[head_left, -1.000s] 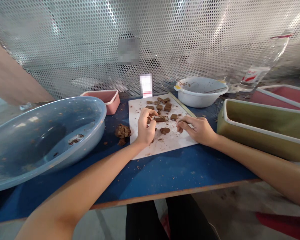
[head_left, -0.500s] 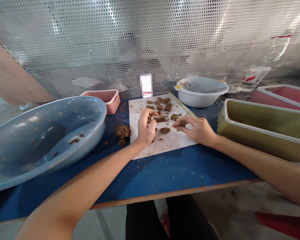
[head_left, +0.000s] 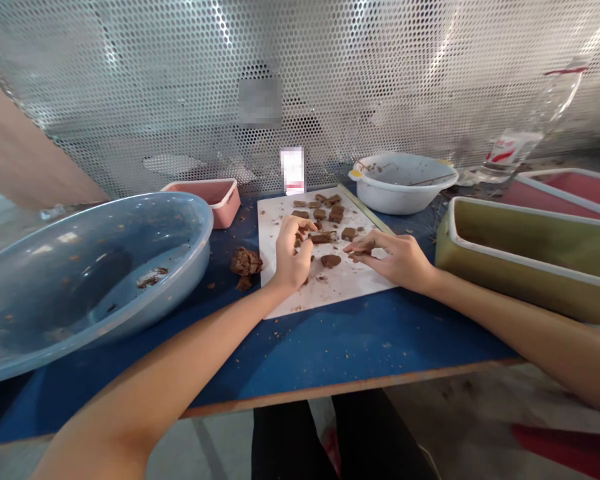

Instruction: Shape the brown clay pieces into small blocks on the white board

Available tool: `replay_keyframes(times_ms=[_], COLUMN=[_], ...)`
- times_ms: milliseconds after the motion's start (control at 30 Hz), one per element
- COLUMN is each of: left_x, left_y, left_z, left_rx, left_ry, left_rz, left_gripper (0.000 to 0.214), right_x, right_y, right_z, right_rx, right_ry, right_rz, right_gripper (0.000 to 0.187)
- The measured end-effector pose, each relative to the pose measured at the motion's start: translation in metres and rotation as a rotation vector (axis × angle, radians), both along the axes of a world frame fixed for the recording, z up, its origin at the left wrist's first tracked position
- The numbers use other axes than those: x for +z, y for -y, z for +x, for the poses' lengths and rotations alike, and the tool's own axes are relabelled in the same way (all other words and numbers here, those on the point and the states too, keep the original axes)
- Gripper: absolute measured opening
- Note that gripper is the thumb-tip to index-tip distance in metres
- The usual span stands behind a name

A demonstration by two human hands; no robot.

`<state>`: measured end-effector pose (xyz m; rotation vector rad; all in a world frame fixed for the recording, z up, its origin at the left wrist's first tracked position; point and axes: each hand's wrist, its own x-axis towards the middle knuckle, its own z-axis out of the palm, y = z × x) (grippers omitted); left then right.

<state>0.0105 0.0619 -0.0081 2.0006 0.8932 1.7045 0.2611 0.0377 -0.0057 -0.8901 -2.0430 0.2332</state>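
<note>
A white sheet [head_left: 280, 293] lies on the blue table, scattered with brown clay lumps. My left hand [head_left: 294, 257] is curled, thumb and forefinger at the left end of a short clay bar [head_left: 323, 237]. On the sheet's right side, my right hand [head_left: 397, 259] pinches a small brown bit of clay between thumb and fingers; most of it is hidden. Between the hands lies a rounded clay piece [head_left: 331, 261], with a squarish clay block [head_left: 349, 233] just beyond the right fingertips. Several more clay blocks [head_left: 319, 214] are grouped toward the back of the sheet.
Left of the sheet sit a crumbly clay lump [head_left: 246, 261], a large blue basin [head_left: 200, 247] and a pink tub [head_left: 227, 210]. A white basin [head_left: 400, 200], an olive planter [head_left: 520, 270] and a plastic bottle [head_left: 513, 147] stand to the right. Perforated metal [head_left: 180, 80] rises behind.
Both hands keep nearly the same place. The right fingertips have shifted very slightly, and the clay on the sheet looks almost unmoved.
</note>
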Motion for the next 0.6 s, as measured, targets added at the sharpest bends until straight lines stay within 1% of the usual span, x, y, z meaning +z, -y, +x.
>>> replay_keyframes(times_ms=[100,233,267,400,500,600], left_x=[-0.0002,-0.0001,0.0,0.001,0.0013,0.0011], left_y=[-0.0002,-0.0004,-0.0003,0.0003,0.0002,-0.0002], left_z=[0.0003,0.001,0.001,0.0007,0.0007,0.001], left_rx=[0.006,0.013,0.012,0.005,-0.004,-0.005], left_ry=[-0.006,0.001,0.001,-0.001,0.002,0.008], left_rz=[-0.006,0.0,-0.002,-0.006,-0.003,-0.003], left_gripper=[0.025,0.027,0.027,0.026,0.026,0.026], right_x=[0.0023,0.0056,0.0054,0.0022,0.0017,0.0053], right_y=[0.0005,0.0003,0.0002,0.0,0.0004,0.0012], right_z=[0.0,-0.0005,-0.0006,0.0,0.0004,-0.0001], right_rx=[-0.003,0.026,0.028,0.021,0.029,0.014], right_ry=[0.004,0.052,0.053,0.015,-0.01,0.012], right_rz=[-0.016,-0.045,-0.044,-0.017,-0.01,-0.016], right_gripper=[0.01,0.02,0.02,0.01,0.007,0.008])
